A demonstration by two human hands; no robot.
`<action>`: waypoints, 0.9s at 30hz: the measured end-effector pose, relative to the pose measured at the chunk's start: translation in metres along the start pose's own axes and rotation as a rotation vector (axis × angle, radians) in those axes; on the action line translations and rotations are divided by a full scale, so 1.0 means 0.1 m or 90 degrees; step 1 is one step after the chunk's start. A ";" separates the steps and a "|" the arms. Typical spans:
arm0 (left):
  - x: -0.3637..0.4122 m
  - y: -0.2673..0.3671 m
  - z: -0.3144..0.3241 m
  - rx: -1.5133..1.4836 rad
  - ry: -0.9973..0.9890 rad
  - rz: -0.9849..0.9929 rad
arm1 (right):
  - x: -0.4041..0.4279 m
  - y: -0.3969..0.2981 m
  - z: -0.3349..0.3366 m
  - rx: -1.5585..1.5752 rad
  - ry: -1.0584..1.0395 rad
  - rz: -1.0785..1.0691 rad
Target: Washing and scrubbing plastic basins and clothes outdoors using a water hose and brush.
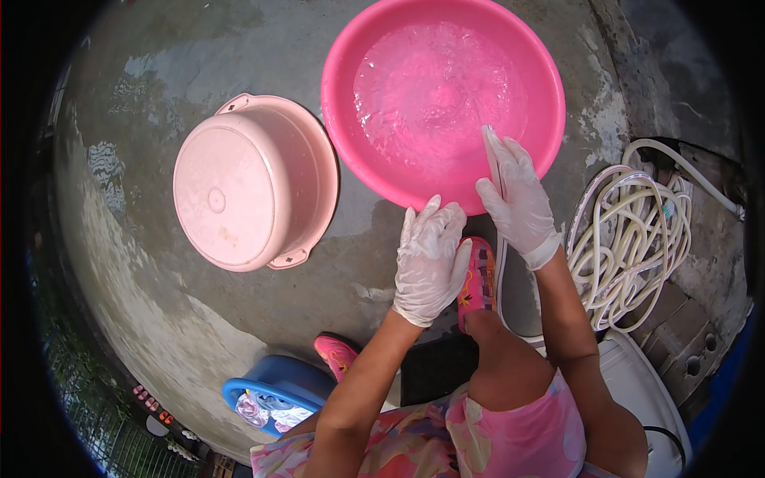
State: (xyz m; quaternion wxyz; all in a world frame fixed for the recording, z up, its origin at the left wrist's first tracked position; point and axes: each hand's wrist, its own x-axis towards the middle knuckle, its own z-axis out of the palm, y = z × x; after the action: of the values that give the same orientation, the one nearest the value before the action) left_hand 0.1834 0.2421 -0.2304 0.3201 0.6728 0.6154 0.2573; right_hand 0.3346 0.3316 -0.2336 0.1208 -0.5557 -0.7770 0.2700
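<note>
My right hand [519, 194], in a thin white glove, grips a pale water hose [491, 149] near its end, over the near right rim of a bright pink plastic basin [382, 185]. Water with ripples and bubbles [442, 101] lies in the basin. My left hand [430, 260], gloved likewise, is at the basin's near rim, palm down, fingers extended and the thumb apart, with nothing seen in it. Whether its fingertips touch the rim I cannot tell.
A pale pink tub [230, 191] lies upside down at left. At lower left a blue basin [269, 382] holds cloths [287, 415]. Coiled hose [627, 239] lies at right, above a white appliance or lid [633, 382] and hollow bricks [675, 340]. The concrete floor [299, 305] has wet patches.
</note>
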 end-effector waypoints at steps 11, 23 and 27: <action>-0.12 -0.01 -0.04 -0.096 0.052 -0.071 | -0.06 -0.06 -0.13 0.056 0.039 0.020; -0.17 -0.05 0.00 -0.095 0.046 -0.026 | -0.92 0.22 0.04 0.250 -0.013 0.244; -0.17 -0.04 0.00 -0.105 0.043 -0.027 | -1.21 0.27 0.13 0.381 -0.173 0.395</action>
State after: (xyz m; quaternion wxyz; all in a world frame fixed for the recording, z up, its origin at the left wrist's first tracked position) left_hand 0.1789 0.2255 -0.2330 0.3590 0.6218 0.6168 0.3227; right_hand 0.3924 0.2219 -0.2454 0.0864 -0.6623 -0.4703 0.5768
